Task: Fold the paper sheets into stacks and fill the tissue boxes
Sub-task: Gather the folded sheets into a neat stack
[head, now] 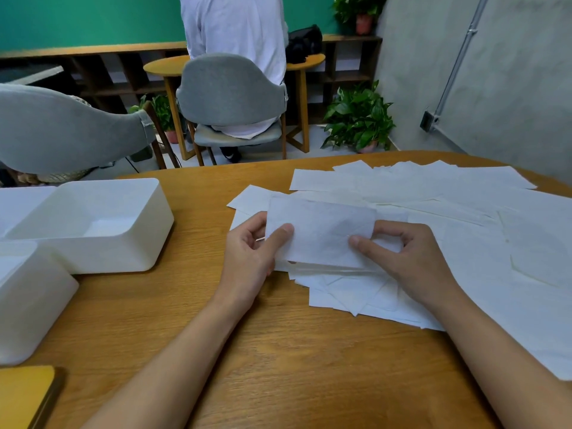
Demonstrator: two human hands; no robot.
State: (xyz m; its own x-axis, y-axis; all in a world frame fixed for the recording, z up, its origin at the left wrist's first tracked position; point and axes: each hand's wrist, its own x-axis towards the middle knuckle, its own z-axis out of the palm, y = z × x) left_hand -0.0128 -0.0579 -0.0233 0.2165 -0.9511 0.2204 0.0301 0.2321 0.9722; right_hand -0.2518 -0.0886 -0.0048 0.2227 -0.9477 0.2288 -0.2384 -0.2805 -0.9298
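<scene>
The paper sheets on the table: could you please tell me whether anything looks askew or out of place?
Yes. The loose sheets beneath the left hand and right hand lie fanned at odd angles, corners jutting out, not a squared stack. Both hands pinch a single sheet above them. Nothing looks torn or spilled.

L hand (251, 257) & R hand (413, 263): pinch grip

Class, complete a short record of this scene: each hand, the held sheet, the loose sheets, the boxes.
left hand: pinches the held sheet at its left edge
right hand: pinches its right edge
held sheet: white, lifted over the loose sheets
loose sheets: spread across the table's right side
far box: open, no paper visible inside
near box: contents not visible
</scene>
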